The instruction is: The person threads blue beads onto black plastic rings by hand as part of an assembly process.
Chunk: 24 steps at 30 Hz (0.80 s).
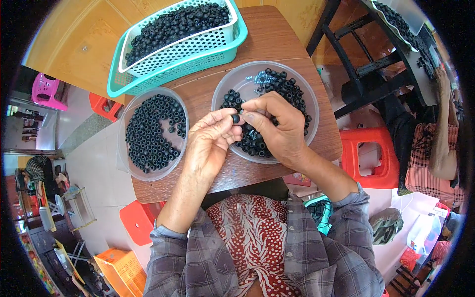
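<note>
My left hand (204, 146) pinches a small round black bead-like piece (235, 119) between thumb and fingertips. Right beside it, my right hand (281, 123) has its thumb and forefinger pressed together; something tiny and pale may be in them, too small to make out. Both hands are over the near left part of a clear round tub (313, 123), which holds many black round pieces (292, 94) and a small heap of thin metal springs (262, 77). To the left, another clear round tub (185, 148) holds black pieces with ring-shaped openings (148, 133).
A white perforated basket (183, 45) full of black pieces sits inside a turquoise basket (114, 81) at the far left of the wooden table (267, 29). Red stools (346, 148) stand around. At right, another person's arm (444, 143) reaches toward a dark table bearing black pieces.
</note>
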Motion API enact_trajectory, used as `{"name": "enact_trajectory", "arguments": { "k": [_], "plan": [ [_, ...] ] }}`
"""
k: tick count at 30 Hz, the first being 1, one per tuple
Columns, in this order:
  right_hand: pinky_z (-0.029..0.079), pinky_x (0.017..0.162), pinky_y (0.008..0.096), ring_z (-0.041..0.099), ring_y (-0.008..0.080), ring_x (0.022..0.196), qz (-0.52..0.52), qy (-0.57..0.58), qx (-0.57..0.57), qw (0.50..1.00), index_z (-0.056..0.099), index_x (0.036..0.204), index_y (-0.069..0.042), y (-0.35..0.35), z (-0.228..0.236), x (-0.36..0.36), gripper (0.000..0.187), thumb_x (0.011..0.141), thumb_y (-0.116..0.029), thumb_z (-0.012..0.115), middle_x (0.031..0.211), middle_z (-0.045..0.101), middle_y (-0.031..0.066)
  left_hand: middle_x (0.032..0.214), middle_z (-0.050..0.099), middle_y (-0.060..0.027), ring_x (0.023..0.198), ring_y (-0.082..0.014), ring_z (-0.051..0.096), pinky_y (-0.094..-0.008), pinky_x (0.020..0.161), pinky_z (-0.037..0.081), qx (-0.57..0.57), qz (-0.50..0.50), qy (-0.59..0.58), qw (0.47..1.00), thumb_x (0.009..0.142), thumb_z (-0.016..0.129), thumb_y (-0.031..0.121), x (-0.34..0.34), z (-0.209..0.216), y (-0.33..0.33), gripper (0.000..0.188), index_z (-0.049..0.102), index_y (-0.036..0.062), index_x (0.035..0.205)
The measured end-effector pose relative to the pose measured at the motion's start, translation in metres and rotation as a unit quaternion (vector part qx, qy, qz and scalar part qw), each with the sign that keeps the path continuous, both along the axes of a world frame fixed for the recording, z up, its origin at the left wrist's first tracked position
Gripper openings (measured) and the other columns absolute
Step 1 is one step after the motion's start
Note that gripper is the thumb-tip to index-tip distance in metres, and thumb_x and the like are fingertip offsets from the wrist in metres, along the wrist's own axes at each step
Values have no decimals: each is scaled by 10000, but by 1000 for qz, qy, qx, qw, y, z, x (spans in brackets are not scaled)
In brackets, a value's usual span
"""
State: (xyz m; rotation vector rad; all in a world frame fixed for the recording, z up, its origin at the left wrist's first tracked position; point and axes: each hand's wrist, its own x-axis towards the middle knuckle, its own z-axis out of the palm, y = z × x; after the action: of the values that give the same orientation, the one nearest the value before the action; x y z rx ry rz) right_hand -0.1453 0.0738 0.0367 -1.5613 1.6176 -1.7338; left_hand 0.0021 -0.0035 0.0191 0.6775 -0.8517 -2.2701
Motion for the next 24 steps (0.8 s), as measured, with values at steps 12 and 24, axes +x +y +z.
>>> {"name": "enact_trajectory", "arguments": {
  "k": [12, 24],
  "plan": [
    [436, 597, 242, 552, 129, 687, -25, 75, -51, 996, 629, 910, 2, -7, -11, -3, 134, 780, 32, 623, 782, 588, 65, 862, 660, -182, 677, -212, 655, -317, 608, 526, 94, -15, 6, 995, 872, 590, 110, -11, 7, 7, 177, 579, -15, 996],
    [456, 612, 331, 577, 257, 691, -41, 39, -63, 996, 629, 843, -17, -5, -10, -1, 140, 709, 21, 647, 760, 620, 99, 929, 657, -179, 810, -260, 662, -361, 690, 531, 146, 0, 22, 989, 902, 554, 161, -11, -3, 8, 184, 574, 8, 1002]
  ]
}}
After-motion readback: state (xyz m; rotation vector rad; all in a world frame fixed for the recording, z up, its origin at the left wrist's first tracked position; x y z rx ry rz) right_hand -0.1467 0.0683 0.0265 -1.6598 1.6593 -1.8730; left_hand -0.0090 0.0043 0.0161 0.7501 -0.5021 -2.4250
